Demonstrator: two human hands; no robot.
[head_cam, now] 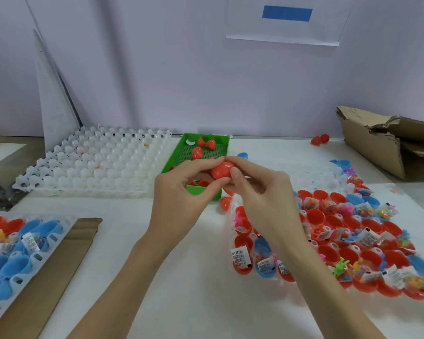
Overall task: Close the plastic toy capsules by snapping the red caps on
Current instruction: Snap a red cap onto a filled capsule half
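Both hands are up over the table here, meeting around one red capsule (221, 170) held just in front of the green tray (196, 192). The left hand (181, 192) has thumb and fingers curled round its left side, and the right hand (260, 192) pinches it from the right, thumb pressed on the near face. Whether the seam has fully clicked shut can't be told — the fingers cover it.

The thing looks like thin hollow plastic, so probably very light, smooth and a bit slippery, with walls that flex if squeezed hard. Best bet is gripping each half on its rounded dome and pushing straight together, not squeezing near the rim, which could warp it and stop the snap.

Loose red caps (201, 145) sit in the tray, and a clear holder on the right carries plenty of open red halves (333, 221) with toys inside — lots left to do.
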